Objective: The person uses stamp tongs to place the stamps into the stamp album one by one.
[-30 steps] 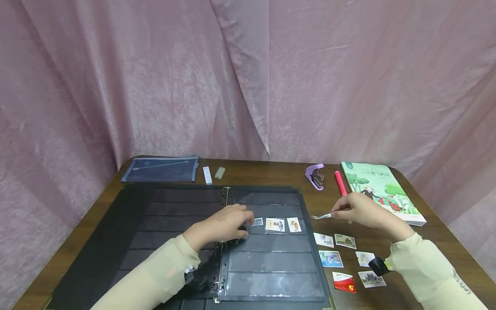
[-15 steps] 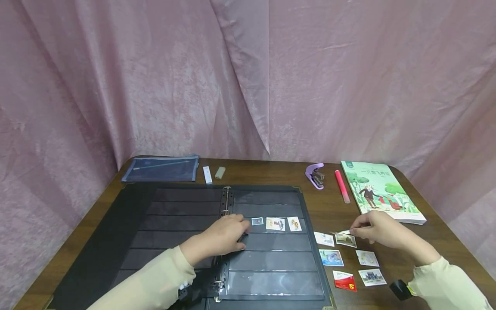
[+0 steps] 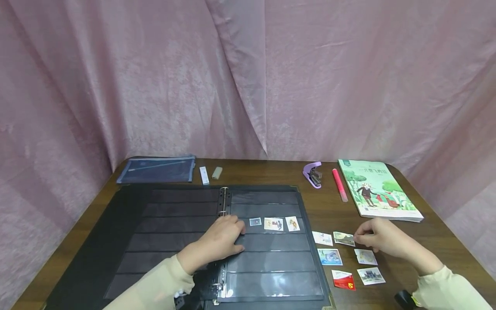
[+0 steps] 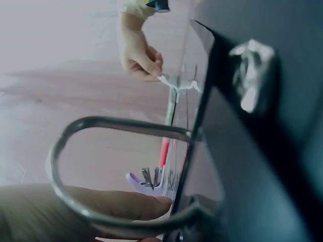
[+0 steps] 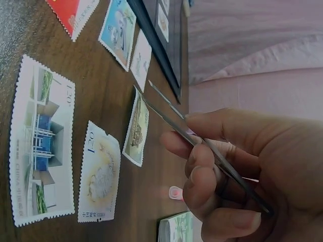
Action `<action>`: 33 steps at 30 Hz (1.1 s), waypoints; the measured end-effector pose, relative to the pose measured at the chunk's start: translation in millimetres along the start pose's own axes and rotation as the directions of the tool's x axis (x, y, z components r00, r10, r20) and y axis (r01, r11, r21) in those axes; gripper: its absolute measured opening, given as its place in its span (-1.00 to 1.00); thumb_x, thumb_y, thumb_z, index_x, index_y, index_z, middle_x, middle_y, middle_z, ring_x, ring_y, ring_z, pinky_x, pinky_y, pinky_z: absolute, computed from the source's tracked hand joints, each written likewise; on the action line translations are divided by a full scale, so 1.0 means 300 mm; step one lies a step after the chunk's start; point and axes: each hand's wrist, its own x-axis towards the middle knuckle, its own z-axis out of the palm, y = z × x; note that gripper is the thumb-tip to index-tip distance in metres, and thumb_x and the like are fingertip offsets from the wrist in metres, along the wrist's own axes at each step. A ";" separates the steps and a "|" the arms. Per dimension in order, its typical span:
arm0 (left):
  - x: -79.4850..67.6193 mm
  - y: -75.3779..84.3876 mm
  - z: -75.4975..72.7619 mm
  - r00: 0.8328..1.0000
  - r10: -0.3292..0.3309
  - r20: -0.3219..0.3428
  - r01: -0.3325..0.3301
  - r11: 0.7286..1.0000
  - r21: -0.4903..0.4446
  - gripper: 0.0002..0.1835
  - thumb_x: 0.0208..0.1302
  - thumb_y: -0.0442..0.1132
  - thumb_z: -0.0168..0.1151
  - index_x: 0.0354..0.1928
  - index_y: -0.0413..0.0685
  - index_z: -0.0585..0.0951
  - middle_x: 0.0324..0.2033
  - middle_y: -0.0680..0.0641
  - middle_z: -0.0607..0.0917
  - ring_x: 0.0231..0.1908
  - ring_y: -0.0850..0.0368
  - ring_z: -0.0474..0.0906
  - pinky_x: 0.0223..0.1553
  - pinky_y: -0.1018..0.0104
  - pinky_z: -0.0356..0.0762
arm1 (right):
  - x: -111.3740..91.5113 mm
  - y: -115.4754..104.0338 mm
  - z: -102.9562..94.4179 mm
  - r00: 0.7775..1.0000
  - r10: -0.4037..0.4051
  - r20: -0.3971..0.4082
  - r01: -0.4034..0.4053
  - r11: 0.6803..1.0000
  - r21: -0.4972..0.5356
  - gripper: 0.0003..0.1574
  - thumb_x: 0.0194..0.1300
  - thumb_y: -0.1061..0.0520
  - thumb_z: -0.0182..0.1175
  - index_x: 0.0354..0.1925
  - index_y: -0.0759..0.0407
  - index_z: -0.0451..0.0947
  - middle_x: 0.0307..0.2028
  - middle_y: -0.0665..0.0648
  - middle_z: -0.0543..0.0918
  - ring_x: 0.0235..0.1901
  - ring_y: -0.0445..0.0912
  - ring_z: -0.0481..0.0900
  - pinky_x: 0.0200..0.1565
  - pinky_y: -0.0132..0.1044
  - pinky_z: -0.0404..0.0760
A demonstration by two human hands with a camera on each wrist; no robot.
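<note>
My right hand (image 3: 381,237) pinches a pair of metal tweezers (image 5: 169,121) above the right side of the table. Their tips stand apart, beside the far end of a stamp (image 5: 137,131) with a brownish building on it; whether they touch it I cannot tell. My left hand (image 3: 217,239) rests by the rings of an open black stamp album (image 3: 277,282), its fingers at the inner edge of the right page. In one pocket strip of that page sit a small blue stamp (image 3: 255,221) and two white-edged ones (image 3: 273,224). A metal ring (image 4: 58,156) stands before the left finger.
Several more stamps lie right of the album, including a red one (image 3: 343,280) and a blue one (image 3: 330,257). Behind are a green book (image 3: 381,189), a pink pen (image 3: 339,185), a purple stapler-like tool (image 3: 312,175), an eraser (image 3: 217,173) and a blue mesh pouch (image 3: 156,170).
My right hand has moved from beside the book and pen down toward the stamps, bringing the tweezers to the building stamp. The left hand has shifted only slightly.
</note>
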 end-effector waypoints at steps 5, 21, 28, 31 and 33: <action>-0.001 -0.003 0.003 1.000 -0.008 -0.011 0.008 1.000 -0.026 -0.66 -0.18 -0.01 0.41 -0.37 0.00 0.54 -0.45 0.09 0.52 -0.34 0.19 0.40 -0.14 0.22 0.36 | -0.003 -0.001 0.007 1.000 0.013 0.000 -0.013 1.000 0.010 -0.83 0.15 0.05 0.15 -0.43 0.10 0.61 -0.69 -0.13 0.43 -0.76 -0.34 0.32 -0.65 -0.43 0.35; -0.005 -0.014 0.013 1.000 -0.011 -0.006 0.010 0.996 -0.086 -0.72 -0.13 -0.03 0.39 -0.45 0.04 0.50 -0.43 0.11 0.46 -0.31 0.19 0.33 -0.20 0.28 0.27 | 0.007 0.016 0.029 1.000 0.001 0.006 -0.001 1.000 0.030 -0.83 0.15 0.02 0.17 -0.40 0.09 0.58 -0.61 -0.11 0.51 -0.69 -0.36 0.36 -0.62 -0.43 0.39; -0.005 -0.013 0.012 1.000 -0.001 -0.009 0.000 0.997 -0.077 -0.72 -0.11 -0.04 0.38 -0.46 0.06 0.47 -0.46 0.12 0.46 -0.32 0.20 0.35 -0.21 0.28 0.29 | 0.007 0.016 0.029 1.000 -0.024 -0.014 0.024 1.000 0.006 -0.85 0.15 0.04 0.17 -0.41 0.08 0.59 -0.62 -0.13 0.54 -0.72 -0.35 0.40 -0.64 -0.45 0.35; -0.004 -0.013 0.012 1.000 0.000 -0.003 -0.001 0.997 -0.072 -0.71 -0.10 -0.03 0.37 -0.42 0.06 0.48 -0.45 0.12 0.49 -0.31 0.20 0.37 -0.21 0.29 0.29 | 0.005 0.008 0.020 0.998 -0.051 -0.021 0.051 0.999 -0.005 -0.84 0.17 0.05 0.15 -0.39 0.10 0.59 -0.62 -0.12 0.55 -0.70 -0.36 0.41 -0.63 -0.45 0.35; -0.003 -0.014 0.012 1.000 -0.002 0.002 0.002 0.997 -0.073 -0.71 -0.09 -0.03 0.37 -0.39 0.05 0.49 -0.43 0.11 0.51 -0.29 0.19 0.39 -0.21 0.29 0.29 | 0.005 0.004 0.014 0.997 -0.071 -0.023 0.070 0.997 -0.020 -0.83 0.18 0.06 0.14 -0.38 0.12 0.60 -0.61 -0.12 0.56 -0.69 -0.37 0.41 -0.61 -0.45 0.36</action>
